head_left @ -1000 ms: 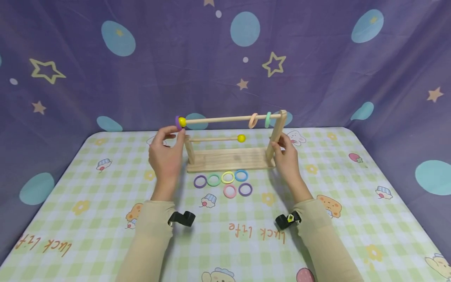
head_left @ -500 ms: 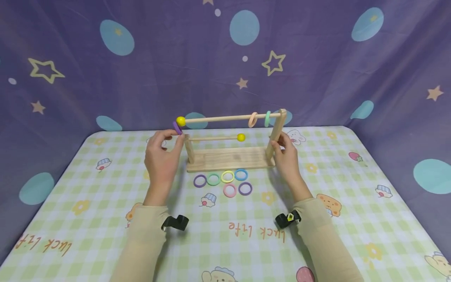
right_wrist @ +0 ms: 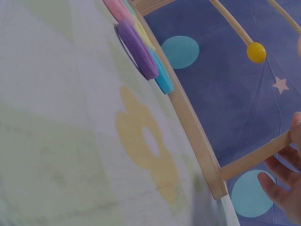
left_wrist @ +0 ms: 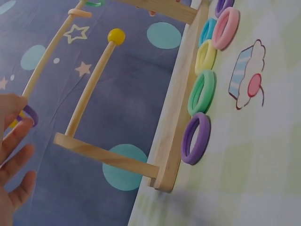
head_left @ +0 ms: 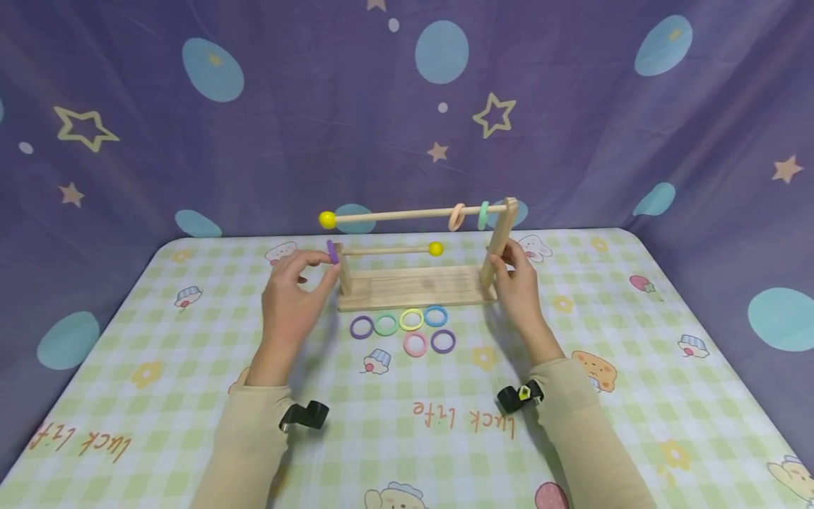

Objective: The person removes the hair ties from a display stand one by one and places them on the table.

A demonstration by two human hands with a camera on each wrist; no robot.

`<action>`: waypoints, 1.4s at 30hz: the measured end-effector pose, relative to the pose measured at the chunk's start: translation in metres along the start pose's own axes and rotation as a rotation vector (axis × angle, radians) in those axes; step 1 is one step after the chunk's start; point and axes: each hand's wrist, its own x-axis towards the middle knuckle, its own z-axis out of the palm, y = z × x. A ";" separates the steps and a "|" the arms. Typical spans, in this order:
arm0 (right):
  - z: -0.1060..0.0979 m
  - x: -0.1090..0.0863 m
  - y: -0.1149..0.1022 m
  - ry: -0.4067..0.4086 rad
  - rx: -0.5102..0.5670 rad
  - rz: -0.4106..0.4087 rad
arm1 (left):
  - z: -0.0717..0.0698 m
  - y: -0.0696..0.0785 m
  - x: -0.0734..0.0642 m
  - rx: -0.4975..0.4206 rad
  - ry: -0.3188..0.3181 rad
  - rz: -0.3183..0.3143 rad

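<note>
A wooden rack has two horizontal rods, each tipped with a yellow ball. My left hand pinches a purple hair tie between thumb and fingertips. In the head view this tie is beside the short left post, below the upper rod's ball. On the tall right post my right hand keeps a grip, thumb on the near side. An orange hair tie and a green one hang on the upper rod. The lower rod carries none.
In front of the rack's base lie several hair ties: purple, green, yellow, blue, pink and another purple. A checked cloth covers the table, and a purple patterned curtain stands behind.
The purple hair tie has come off the upper rod's ball end and moved down with my left hand to the short post. My right hand stays on the tall post.
</note>
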 end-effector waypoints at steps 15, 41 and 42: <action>0.001 -0.002 0.002 0.004 0.007 -0.003 | -0.001 -0.003 -0.005 0.066 -0.291 0.025; 0.000 0.001 0.002 0.000 0.002 -0.023 | 0.009 -0.005 -0.015 0.063 -0.624 -0.024; 0.000 0.002 0.003 0.000 0.002 -0.025 | 0.010 -0.005 -0.015 0.061 -0.629 -0.023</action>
